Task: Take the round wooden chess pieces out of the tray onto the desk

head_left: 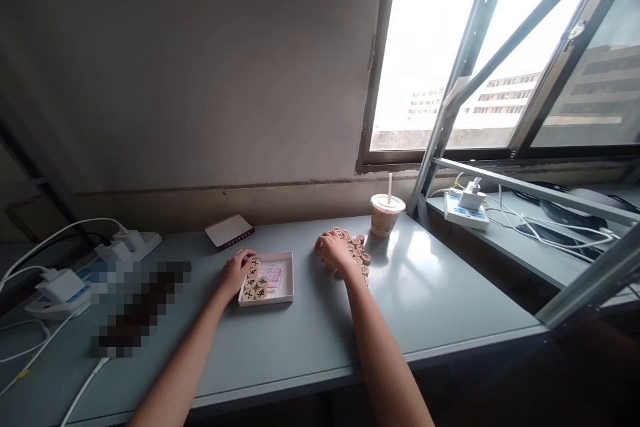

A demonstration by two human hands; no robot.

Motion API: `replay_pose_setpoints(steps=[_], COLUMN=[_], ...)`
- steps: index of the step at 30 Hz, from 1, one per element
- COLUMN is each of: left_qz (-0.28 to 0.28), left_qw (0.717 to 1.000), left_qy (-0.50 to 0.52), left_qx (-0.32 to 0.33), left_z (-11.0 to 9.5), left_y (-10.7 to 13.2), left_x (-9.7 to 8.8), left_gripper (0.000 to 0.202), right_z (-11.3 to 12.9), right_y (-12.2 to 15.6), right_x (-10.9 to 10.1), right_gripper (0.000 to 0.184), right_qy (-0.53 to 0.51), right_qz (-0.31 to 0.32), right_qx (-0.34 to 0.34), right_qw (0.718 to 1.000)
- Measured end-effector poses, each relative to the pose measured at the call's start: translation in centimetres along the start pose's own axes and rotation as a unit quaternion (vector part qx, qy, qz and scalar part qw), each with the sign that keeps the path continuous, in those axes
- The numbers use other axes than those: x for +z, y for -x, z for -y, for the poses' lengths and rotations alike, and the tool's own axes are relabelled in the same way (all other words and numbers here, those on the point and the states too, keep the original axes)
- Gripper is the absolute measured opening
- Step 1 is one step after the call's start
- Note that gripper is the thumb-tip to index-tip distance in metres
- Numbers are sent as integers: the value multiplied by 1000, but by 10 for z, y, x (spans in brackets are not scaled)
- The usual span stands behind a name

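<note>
No word or number can be read for certain. Black Chinese-style characters stand on the round pieces in the white box, too small to make out. The piled discs on the surface bear finer marks; print on the drink cup is illegible.

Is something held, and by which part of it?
Cannot be told: the left hand is at the box, the right hand over wooden discs, contacts unclear.

Dim grey wall upper L to ctr, bright window upper R w/ bldgs outside, metal rack post in front, blue-grey desk lower ctr w/ glare at R.
</note>
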State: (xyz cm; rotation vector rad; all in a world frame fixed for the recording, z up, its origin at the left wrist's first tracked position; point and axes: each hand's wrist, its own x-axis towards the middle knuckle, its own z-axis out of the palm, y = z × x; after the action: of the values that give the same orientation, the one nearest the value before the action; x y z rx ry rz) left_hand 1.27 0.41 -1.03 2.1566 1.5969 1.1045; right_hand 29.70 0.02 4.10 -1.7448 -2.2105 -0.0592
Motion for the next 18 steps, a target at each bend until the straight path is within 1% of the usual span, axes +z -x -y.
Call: replay_pose_setpoints(steps=[2, 4, 5, 7, 8, 9, 11, 14, 15, 16, 18], left_qz=[0, -1, -2, -4, -4, -4, -1, 2, 2, 3, 6], left_qw=[1000, 1000, 1000, 1000, 1000, 1000, 1000, 1000, 1000, 1000, 1000], left_qy=[0, 0, -1, -3, -5, -8, -13, -17, -16, -14, -11], left_qx=[2, 3, 3, 1, 1, 0, 0, 0, -2, -2, -3], left_z=[0, 1, 0, 0, 0, -1, -1, -1, -1, -1, -1], left_y=[0, 0, 0, 0, 0, 0, 0, -1, -1, -1, -1], left_x=[1, 1, 1, 1, 1, 1, 1, 0, 0, 0, 0], left_gripper=[24, 24, 24, 25, 25, 25, 25, 25, 25, 25, 24], right_z=[13, 35, 48, 72, 82, 89, 95, 89, 83, 77, 60], right_y=[0, 2, 4, 9, 12, 14, 16, 12, 10, 7, 2], right_x=[-2, -1, 0, 6, 9, 12, 17, 15, 13, 10, 6], right_gripper=[21, 24, 24, 27, 28, 29, 27, 27, 27, 26, 23], right_qy=[-25, -69, -89, -106, -106, -104, -96, -89, -90, -91, -82], right_qz=[-24, -33, -13, 57, 79, 85, 67, 32, 18, 0, -35], right_qx=[-31, -102, -151, -243, -268, -280, -280, -260, -236, -198, -90], right_qw=[999, 992, 984, 963, 954, 951, 953, 961, 967, 976, 992])
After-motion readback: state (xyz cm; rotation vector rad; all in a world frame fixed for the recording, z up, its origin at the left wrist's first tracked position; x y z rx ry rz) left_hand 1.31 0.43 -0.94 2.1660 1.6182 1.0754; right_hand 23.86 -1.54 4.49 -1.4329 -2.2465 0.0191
